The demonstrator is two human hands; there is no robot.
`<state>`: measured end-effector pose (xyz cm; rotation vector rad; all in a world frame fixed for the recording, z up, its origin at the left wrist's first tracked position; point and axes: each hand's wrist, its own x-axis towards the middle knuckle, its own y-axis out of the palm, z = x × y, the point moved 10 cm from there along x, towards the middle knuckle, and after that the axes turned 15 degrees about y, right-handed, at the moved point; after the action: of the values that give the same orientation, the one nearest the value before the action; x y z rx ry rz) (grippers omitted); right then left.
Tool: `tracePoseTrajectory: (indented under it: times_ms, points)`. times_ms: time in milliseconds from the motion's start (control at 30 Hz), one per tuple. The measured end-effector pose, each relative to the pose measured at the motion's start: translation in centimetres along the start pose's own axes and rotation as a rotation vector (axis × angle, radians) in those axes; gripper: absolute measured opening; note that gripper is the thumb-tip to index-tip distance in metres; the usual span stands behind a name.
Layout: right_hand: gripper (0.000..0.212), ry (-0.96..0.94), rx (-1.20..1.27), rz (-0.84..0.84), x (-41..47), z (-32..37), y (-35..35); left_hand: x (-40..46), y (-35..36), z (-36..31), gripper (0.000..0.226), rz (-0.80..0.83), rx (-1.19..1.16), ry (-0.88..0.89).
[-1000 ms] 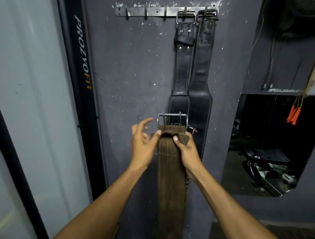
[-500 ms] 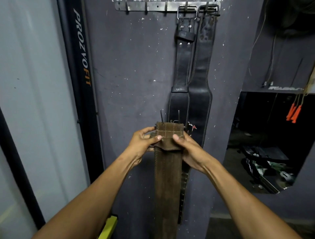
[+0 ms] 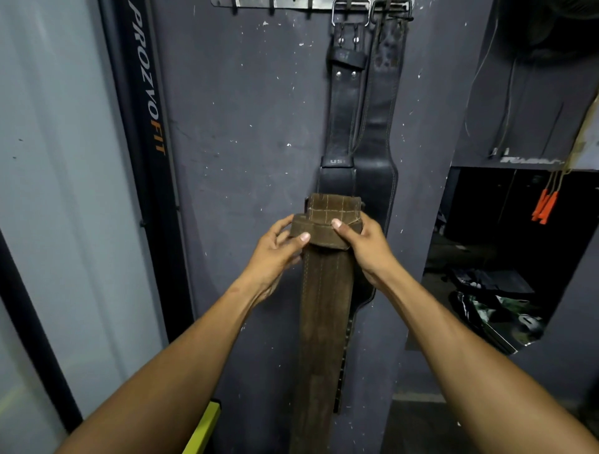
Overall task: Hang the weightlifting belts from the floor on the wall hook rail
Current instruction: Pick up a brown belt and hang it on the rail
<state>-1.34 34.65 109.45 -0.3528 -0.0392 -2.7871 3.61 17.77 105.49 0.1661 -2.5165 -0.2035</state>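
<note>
A brown suede weightlifting belt [image 3: 324,311] hangs down in front of me, held at its stitched top end. My left hand [image 3: 275,256] grips the belt's loop from the left, thumb across its front. My right hand [image 3: 363,246] grips it from the right, thumb on the front. The belt's buckle is hidden behind its top end. Two black leather belts [image 3: 359,129] hang by their buckles from the metal hook rail [image 3: 291,4] at the top of the dark wall, just behind the brown belt.
A black upright frame [image 3: 147,129] with lettering stands left of the wall. An opening [image 3: 505,259] with gear inside lies at the right, orange handles [image 3: 544,207] hanging beside it. Something yellow [image 3: 202,431] sits low by the wall.
My left hand closed on the belt's top end. The metal buckle folded back out of sight. Both hands tilted the top end, and the rail moved up to the frame's top edge.
</note>
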Motion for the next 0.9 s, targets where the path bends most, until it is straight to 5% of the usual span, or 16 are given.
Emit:
tracePoseTrajectory:
  times_ms: [167, 467, 900]
  points:
    - [0.02, -0.066, 0.091, -0.034, 1.5, 3.8, -0.8, -3.3, 0.9, 6.2, 0.034, 0.186, 0.114, -0.143]
    - [0.014, -0.149, 0.2, -0.035, 4.0, 13.5, -1.3, -13.2, -1.6, 17.7, 0.031, 0.189, 0.204, -0.381]
    - [0.018, -0.054, 0.182, 0.031, 4.5, 9.4, 0.4, 6.1, 2.0, -5.8, 0.014, 0.037, 0.115, 0.12]
